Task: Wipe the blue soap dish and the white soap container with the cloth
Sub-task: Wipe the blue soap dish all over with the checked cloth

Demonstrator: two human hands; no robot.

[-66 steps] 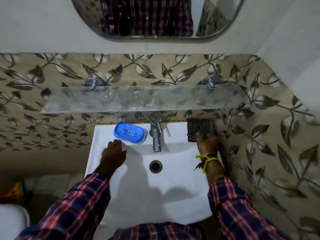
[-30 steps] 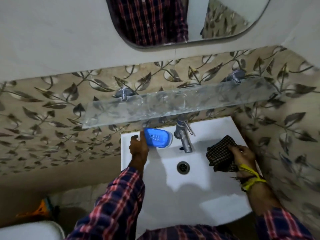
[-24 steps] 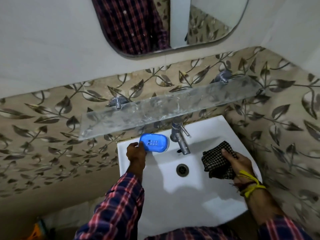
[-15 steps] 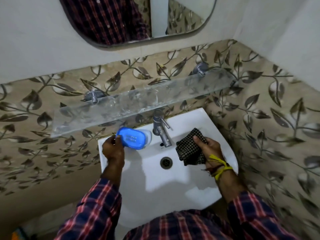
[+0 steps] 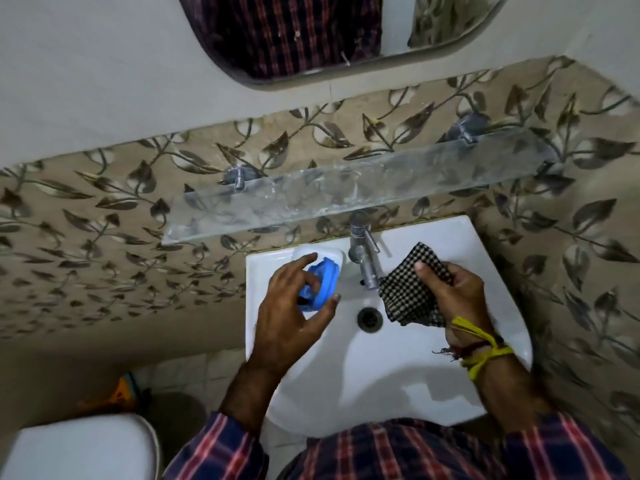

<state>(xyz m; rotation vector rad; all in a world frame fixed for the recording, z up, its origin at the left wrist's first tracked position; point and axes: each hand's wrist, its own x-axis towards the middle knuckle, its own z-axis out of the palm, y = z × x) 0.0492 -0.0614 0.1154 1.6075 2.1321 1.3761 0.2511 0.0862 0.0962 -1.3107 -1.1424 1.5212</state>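
Note:
My left hand grips the blue soap dish and holds it tilted on edge, lifted above the left back corner of the white sink. The white soap container lies uncovered on the sink ledge just behind the dish, left of the tap. A black-and-white checked cloth is bunched in my right hand, over the right side of the basin beside the tap. Cloth and dish are apart.
A chrome tap stands at the back middle of the sink, the drain below it. A glass shelf juts out above the tap. Patterned wall is close on the right. A white toilet lid sits at lower left.
My left hand has lifted the blue dish off the white container and tipped it up. My right hand has carried the cloth from the sink's back right corner to over the basin.

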